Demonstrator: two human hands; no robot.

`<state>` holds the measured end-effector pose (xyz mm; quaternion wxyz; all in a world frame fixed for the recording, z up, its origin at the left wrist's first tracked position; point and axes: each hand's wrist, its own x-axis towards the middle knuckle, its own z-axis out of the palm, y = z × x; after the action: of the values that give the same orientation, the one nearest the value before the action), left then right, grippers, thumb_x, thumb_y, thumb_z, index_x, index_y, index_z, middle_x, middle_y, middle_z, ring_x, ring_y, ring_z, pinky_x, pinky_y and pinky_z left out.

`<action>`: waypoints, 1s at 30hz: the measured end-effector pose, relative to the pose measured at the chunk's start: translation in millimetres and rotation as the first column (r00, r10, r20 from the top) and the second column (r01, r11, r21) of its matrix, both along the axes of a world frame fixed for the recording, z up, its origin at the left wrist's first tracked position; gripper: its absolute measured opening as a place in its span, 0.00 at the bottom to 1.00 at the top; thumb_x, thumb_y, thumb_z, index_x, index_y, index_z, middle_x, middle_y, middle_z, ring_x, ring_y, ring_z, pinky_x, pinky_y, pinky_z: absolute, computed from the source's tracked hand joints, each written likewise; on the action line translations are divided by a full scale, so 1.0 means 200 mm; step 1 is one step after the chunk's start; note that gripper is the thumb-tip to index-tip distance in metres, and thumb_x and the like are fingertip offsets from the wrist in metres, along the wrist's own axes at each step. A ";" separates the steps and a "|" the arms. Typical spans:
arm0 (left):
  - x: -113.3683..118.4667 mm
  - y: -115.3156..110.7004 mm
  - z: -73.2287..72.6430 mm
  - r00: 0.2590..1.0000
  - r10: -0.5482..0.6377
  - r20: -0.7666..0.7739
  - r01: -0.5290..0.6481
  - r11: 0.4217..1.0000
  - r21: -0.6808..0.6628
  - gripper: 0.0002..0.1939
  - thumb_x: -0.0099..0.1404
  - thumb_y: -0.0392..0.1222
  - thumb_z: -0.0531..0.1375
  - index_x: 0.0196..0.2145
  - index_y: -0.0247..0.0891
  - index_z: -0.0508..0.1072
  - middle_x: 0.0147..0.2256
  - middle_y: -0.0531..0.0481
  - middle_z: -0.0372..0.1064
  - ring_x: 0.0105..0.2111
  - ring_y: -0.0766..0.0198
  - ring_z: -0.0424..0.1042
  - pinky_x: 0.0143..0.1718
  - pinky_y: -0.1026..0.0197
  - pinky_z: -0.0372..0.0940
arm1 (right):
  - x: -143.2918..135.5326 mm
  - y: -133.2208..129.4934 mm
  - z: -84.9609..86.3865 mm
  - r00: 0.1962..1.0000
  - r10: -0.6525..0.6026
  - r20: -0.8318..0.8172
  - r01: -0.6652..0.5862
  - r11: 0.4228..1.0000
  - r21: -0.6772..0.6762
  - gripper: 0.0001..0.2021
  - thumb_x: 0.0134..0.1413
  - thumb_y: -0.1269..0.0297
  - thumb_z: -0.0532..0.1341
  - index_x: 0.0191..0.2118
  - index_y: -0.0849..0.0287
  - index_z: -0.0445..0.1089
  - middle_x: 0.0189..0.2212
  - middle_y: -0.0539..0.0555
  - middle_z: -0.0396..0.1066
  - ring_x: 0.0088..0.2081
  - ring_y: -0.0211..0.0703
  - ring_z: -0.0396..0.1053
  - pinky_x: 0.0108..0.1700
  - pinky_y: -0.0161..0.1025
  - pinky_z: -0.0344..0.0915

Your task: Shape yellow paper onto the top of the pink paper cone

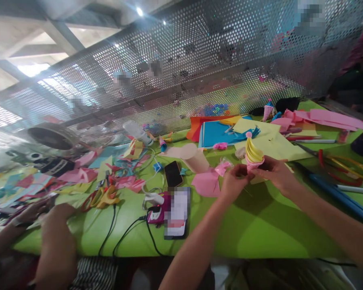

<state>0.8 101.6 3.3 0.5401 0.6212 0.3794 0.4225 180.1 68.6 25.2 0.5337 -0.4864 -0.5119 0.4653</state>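
Observation:
Above the green table [230, 237], both hands hold a small paper ice cream cone [254, 155] with yellow swirled strips, a pink tip and a pink base. My left hand [234, 183] pinches the base from the left side. On the right, my right hand [275, 173] grips the same base, its fingers closed round it. A pink paper piece [206, 183] lies left of my left hand. Pale yellow sheets [280, 141] lie behind the cone.
Phones [173, 174], a magenta power adapter [159, 213] and cables lie left of centre. Yellow scissors [109, 196] rest near another person's arms [57, 237]. Blue paper [214, 133], another cone [268, 110] and a blue tool [340, 197] are behind and right. A perforated screen stands behind.

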 end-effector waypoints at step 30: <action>0.01 -0.02 0.04 0.998 0.021 0.052 -0.021 1.000 -0.014 0.16 0.58 0.50 0.75 0.38 0.39 0.80 0.35 0.48 0.79 0.36 0.59 0.75 0.41 0.56 0.69 | -0.01 -0.01 0.03 0.995 -0.059 0.075 0.057 0.998 0.036 0.23 0.44 0.41 0.76 0.38 0.54 0.79 0.33 0.52 0.78 0.36 0.49 0.70 0.41 0.46 0.65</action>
<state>3.0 96.8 12.1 0.5495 0.6024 0.3744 0.4417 178.3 66.7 32.2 0.5354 -0.5092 -0.5252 0.4221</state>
